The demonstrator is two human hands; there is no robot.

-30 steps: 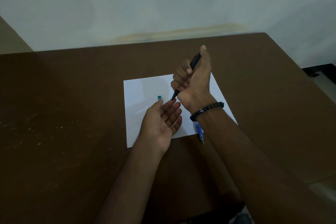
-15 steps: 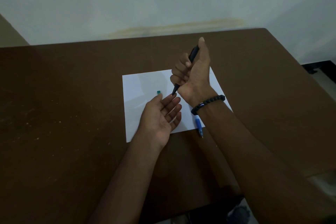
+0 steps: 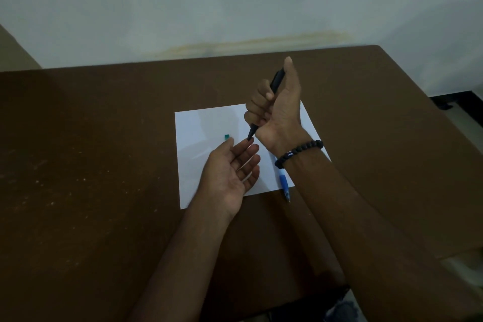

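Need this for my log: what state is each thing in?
Black pen, gripped in a fist, tip down, tilted.
Right hand, grips the pen.
Left hand, palm up, fingers relaxed, holding nothing.
Paper, flat on the table.
Blue pen, lying across the paper's near edge.
Green piece, lying on the paper.

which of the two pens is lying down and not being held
The blue pen, lying across the near edge of the white paper. The black pen is gripped in the right hand, tip pointing down.

No lettering or number is legible on the paper (image 3: 209, 123), black pen (image 3: 276, 80) or blue pen (image 3: 283, 182).
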